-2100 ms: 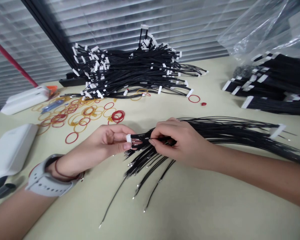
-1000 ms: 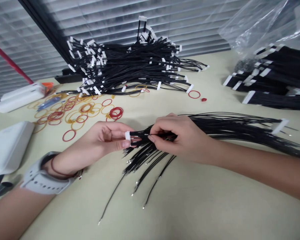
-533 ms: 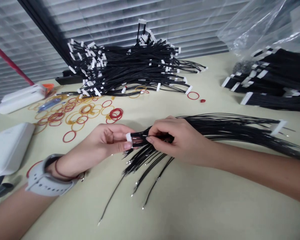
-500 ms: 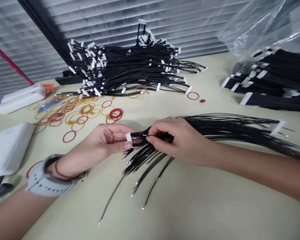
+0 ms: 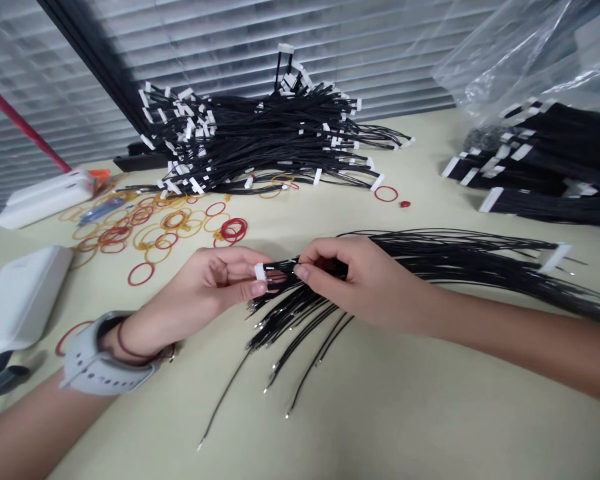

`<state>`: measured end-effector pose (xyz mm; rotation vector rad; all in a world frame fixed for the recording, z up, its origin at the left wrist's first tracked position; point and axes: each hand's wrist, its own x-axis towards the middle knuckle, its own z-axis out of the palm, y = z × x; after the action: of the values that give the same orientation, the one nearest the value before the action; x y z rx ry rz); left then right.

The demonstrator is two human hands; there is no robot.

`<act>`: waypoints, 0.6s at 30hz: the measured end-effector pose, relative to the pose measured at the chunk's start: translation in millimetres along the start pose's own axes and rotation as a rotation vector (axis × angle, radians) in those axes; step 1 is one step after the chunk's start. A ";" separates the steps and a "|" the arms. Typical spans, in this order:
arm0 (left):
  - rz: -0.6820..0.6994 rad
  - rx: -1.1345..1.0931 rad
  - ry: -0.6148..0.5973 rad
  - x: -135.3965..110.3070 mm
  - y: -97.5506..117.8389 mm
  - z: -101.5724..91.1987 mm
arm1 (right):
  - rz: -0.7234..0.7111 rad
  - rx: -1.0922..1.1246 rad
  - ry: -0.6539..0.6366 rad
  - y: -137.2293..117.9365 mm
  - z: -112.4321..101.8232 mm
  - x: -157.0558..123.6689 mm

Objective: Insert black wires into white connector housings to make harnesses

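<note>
Between thumb and fingers, my left hand (image 5: 220, 280) pinches a small white connector (image 5: 261, 273) with several black wires running out of its right side. Just right of it, my right hand (image 5: 360, 283) is closed, thumb and forefinger pinching a thin black wire near the connector. Its exact tip is hard to make out. Beneath both hands lies a bundle of loose black wires (image 5: 285, 320) with bare metal terminals at their left ends, fanned toward me. The bundle stretches right, where another white connector (image 5: 555, 257) sits on some wires.
Finished-looking black cables (image 5: 260, 133) with white connectors are heaped at the back. More bundles (image 5: 555, 160) lie at the right below a clear plastic bag (image 5: 535, 60). Red and yellow rubber bands (image 5: 175, 220) are scattered at left, near a white device (image 5: 25, 293).
Both hands stay almost in place at the connector; the right fingers have shifted very slightly. One loose wire end in the fan has separated a little from its neighbour.
</note>
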<state>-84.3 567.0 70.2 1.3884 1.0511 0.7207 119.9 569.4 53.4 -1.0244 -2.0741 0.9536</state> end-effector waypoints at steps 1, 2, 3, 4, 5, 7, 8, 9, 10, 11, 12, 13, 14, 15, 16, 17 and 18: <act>0.000 -0.007 0.001 -0.1 0.0 0.3 | -0.021 -0.017 0.005 0.9 0.4 0.2; -0.003 -0.011 0.002 0.0 -0.1 0.3 | -0.053 -0.041 0.014 1.9 1.0 0.4; -0.008 -0.015 0.004 0.0 -0.3 0.0 | -0.090 -0.070 0.025 3.0 1.7 0.7; -0.013 -0.019 0.004 0.1 -0.6 -0.4 | -0.127 -0.099 0.035 4.1 2.4 0.9; -0.021 -0.021 0.003 0.1 -0.8 -0.8 | -0.158 -0.124 0.044 5.0 3.2 1.0; -0.031 -0.026 -0.005 -0.1 -1.4 -1.6 | -0.194 -0.157 0.057 6.6 4.5 0.8; -0.034 -0.028 -0.011 -0.1 -1.8 -1.7 | -0.201 -0.166 0.061 7.2 5.0 0.7; -0.033 -0.028 -0.016 -0.1 -2.3 -1.6 | -0.204 -0.172 0.063 7.6 5.4 0.5; -0.029 -0.025 -0.020 -0.1 -2.9 -1.3 | -0.208 -0.178 0.064 8.1 5.7 0.4; -0.019 -0.020 -0.024 0.1 -3.5 -0.8 | -0.216 -0.186 0.064 8.4 5.9 0.4; -0.006 -0.012 -0.029 0.4 -4.1 -0.3 | -0.228 -0.195 0.062 8.8 6.1 0.4; 0.005 -0.001 -0.031 0.6 -4.7 0.2 | -0.244 -0.204 0.060 9.1 6.2 0.4; 0.019 0.013 -0.030 0.8 -5.0 0.7 | -0.259 -0.212 0.060 9.4 6.3 0.5; 0.030 0.030 -0.029 0.8 -5.1 1.0 | -0.271 -0.217 0.064 9.5 6.2 0.5; 0.037 0.049 -0.029 0.6 -4.8 1.2 | -0.279 -0.219 0.072 9.4 6.1 0.5; 0.034 0.069 -0.031 0.2 -4.1 1.3 | -0.283 -0.218 0.080 9.2 5.9 0.4; 0.020 0.085 -0.039 -0.5 -3.0 1.4 | -0.282 -0.215 0.089 8.9 5.6 0.4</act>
<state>-83.8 565.7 67.3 1.4818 1.0492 0.6676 118.7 571.8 43.2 -0.8315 -2.2065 0.5447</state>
